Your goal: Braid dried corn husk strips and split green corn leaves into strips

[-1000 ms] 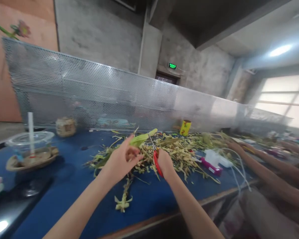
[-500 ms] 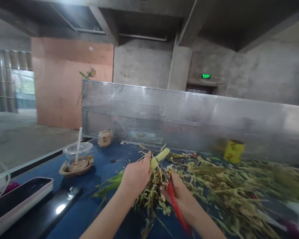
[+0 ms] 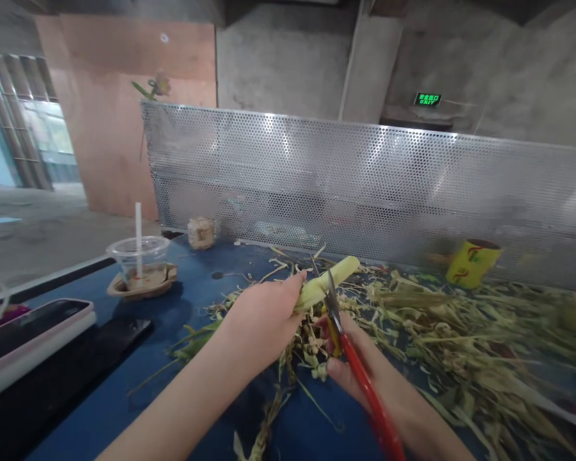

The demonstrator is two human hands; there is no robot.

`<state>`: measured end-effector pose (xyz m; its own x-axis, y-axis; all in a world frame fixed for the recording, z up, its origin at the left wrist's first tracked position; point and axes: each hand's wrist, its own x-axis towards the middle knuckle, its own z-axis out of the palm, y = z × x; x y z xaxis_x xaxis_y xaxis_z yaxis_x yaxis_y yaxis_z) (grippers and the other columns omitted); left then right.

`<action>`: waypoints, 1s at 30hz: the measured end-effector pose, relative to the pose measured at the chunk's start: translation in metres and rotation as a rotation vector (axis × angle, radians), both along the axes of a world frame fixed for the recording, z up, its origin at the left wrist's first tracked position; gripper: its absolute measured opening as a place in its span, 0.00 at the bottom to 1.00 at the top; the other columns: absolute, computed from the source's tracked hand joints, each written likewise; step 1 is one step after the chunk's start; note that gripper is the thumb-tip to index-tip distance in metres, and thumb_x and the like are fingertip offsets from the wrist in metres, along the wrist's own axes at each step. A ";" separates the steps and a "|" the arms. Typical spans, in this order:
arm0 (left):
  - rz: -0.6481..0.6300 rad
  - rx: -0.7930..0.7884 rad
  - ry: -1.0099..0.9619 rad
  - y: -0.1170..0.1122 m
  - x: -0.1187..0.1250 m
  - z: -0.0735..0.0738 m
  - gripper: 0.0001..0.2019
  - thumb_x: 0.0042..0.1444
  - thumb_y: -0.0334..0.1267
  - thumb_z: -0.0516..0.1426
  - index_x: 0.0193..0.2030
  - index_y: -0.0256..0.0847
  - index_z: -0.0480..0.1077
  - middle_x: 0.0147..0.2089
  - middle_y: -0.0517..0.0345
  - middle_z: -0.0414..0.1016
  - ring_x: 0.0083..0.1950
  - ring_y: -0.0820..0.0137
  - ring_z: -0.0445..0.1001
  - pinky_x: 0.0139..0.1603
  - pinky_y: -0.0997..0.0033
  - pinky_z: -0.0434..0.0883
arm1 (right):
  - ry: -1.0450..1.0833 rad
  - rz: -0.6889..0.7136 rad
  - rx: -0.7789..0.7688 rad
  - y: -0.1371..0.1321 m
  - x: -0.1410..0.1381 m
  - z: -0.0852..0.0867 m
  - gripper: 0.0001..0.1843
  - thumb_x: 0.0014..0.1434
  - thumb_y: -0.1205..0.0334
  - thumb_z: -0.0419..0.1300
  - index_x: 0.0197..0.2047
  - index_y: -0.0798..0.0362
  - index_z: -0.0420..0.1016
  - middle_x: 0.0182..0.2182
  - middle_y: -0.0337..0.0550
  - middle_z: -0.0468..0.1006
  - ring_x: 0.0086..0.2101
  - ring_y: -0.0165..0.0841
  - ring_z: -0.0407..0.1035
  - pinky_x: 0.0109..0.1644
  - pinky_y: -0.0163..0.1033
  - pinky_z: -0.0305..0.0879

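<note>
My left hand point(image 3: 262, 317) is closed round a pale green plant stalk point(image 3: 326, 282), whose thick end points up and to the right. My right hand point(image 3: 365, 371) grips red-handled scissors point(image 3: 360, 371), and their blades cross the stalk just past my left fingers. Both hands hover over a heap of dried stems and leaves point(image 3: 436, 320) spread on the blue table point(image 3: 139, 378).
A plastic cup with a straw point(image 3: 139, 256) sits in a shallow dish at the left. A phone in a pink case point(image 3: 29, 339) lies at the near left. A yellow cup point(image 3: 473, 262) and a small jar point(image 3: 200, 232) stand by the perforated metal screen point(image 3: 365, 186).
The camera has swung left, so the other person's arms at the right have left the view. My hands stay together, and the scissor blades now sit against the stalk.
</note>
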<state>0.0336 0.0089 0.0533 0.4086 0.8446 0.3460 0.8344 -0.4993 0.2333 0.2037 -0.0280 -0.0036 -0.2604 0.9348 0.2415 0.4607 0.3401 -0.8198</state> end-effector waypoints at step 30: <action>-0.343 -0.405 0.039 0.024 -0.002 0.041 0.07 0.47 0.38 0.50 0.22 0.39 0.58 0.20 0.62 0.61 0.19 0.77 0.56 0.19 0.75 0.54 | -0.250 -0.184 0.192 0.015 0.006 0.005 0.09 0.37 0.74 0.47 0.25 0.53 0.57 0.20 0.34 0.59 0.21 0.25 0.55 0.23 0.30 0.51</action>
